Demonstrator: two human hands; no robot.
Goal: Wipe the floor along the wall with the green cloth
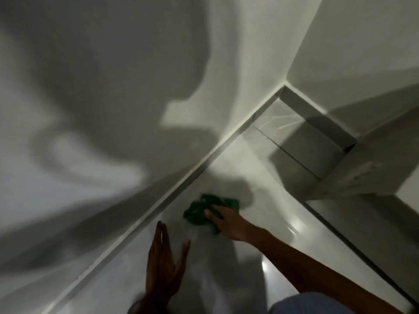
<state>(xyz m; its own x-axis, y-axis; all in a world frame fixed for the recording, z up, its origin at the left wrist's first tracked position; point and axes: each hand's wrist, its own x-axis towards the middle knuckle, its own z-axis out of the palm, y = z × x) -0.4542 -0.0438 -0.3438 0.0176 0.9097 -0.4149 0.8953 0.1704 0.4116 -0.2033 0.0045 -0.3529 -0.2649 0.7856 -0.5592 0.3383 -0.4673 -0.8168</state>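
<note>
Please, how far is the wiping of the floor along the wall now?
Done: cannot tell; the floor is glossy everywhere. In hand: the right hand presses the green cloth on the floor near the wall, while the left hand rests flat. Left: probably the strip toward the corner.

Light: dim, grey | shadows: big soft one sprawls over wall (102, 87) | glare: bright spots on floor (292, 225) | focus: soft, blurred throughout | edges: wide-angle bend

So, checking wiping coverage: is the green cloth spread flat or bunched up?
Bunched up. The green cloth shows crumpled folds under the right hand, which presses it on the floor.
</note>
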